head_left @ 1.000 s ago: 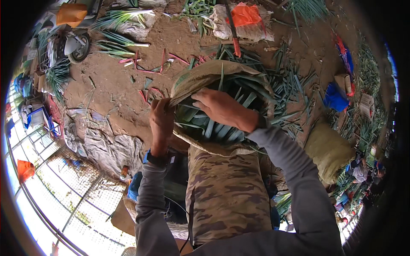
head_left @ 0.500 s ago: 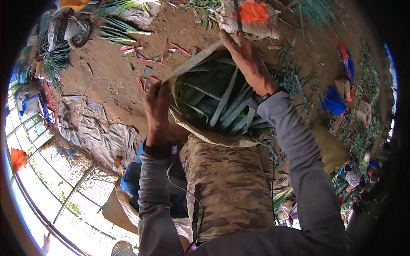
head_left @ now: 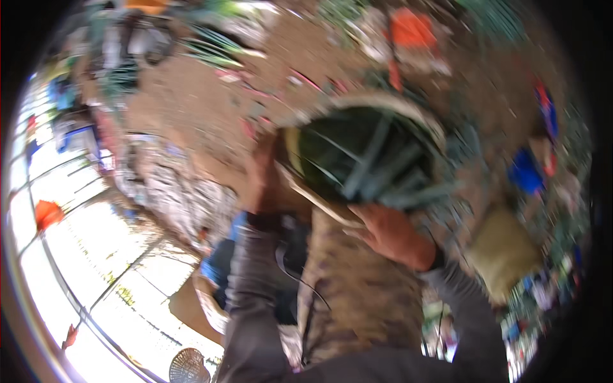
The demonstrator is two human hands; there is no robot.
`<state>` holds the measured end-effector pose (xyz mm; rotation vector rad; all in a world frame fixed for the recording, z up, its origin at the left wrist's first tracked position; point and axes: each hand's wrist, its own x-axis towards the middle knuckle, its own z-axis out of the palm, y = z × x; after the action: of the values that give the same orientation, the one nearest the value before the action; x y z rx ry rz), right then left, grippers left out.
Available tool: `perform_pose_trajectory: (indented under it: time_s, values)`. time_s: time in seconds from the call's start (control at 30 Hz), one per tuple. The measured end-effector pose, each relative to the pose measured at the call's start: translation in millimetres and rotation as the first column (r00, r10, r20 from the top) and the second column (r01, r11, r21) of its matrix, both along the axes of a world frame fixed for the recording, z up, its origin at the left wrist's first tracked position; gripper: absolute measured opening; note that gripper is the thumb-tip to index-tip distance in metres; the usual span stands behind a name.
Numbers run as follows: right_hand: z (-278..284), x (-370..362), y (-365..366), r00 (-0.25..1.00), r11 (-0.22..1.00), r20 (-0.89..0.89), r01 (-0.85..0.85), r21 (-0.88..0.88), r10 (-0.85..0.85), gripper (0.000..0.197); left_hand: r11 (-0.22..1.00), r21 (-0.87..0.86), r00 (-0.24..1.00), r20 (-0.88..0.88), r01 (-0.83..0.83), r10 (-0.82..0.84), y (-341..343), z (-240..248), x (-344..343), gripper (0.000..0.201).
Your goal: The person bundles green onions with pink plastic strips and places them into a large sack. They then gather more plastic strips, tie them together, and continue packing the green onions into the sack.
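Note:
A pale woven sack (head_left: 408, 110) stands mouth-up in front of my camouflage-clad leg (head_left: 357, 274). Long green scallion leaves (head_left: 367, 166) lie inside it, the darker interior hiding how deep they go. At the sack's left edge, my left hand (head_left: 265, 179) is closed on the rim. My right hand (head_left: 399, 236) is at the near rim with its fingers folded over the edge, blurred by motion. Grey sleeves cover both my forearms.
Bundles of scallions (head_left: 220, 48) lie on the dirt floor at the far left. An orange bag (head_left: 412, 29) rests at the far right. Right of me are a stuffed olive sack (head_left: 504, 246) and a blue bag (head_left: 527, 171). Crumpled whitish sheeting (head_left: 182, 191) lies at left.
My right hand has left the far rim and come back to the near rim. My left hand stays on the left rim. The whole view has shifted, and the picture is blurred.

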<state>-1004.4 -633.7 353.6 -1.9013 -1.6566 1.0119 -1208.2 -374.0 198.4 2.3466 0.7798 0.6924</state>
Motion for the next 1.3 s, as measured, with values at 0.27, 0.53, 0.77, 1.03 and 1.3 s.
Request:
perform_pose_trajectory:
  time_s: [0.27,0.53,0.77,1.03,1.3]
  values:
    - [-54,-26,-1,0.931,0.985,-0.347,0.058,-0.165,-0.113,0.051,0.347,-0.935,0.852,0.126,-0.069,0.509,-5,64,54,0.029]
    - [-3,-20,5,0.784,0.937,-0.615,-0.141,-0.320,-0.092,0.051,0.326,-0.945,0.871,0.153,-0.009,0.467,-1,67,46,0.029]
    - [-28,-43,-34,0.772,0.970,-0.631,-0.087,-0.228,-0.079,0.043,0.374,-0.926,0.911,0.105,-0.057,0.398,-16,75,57,0.028]
    - [2,29,-64,0.990,0.916,-0.060,-0.141,-0.375,0.127,0.057,0.695,-0.715,0.957,0.147,-0.072,0.251,44,25,5,0.025]
    - [56,44,-130,0.836,0.987,0.534,-0.046,-0.154,0.123,0.013,0.824,-0.544,0.987,-0.068,-0.159,0.146,-7,70,50,0.032]
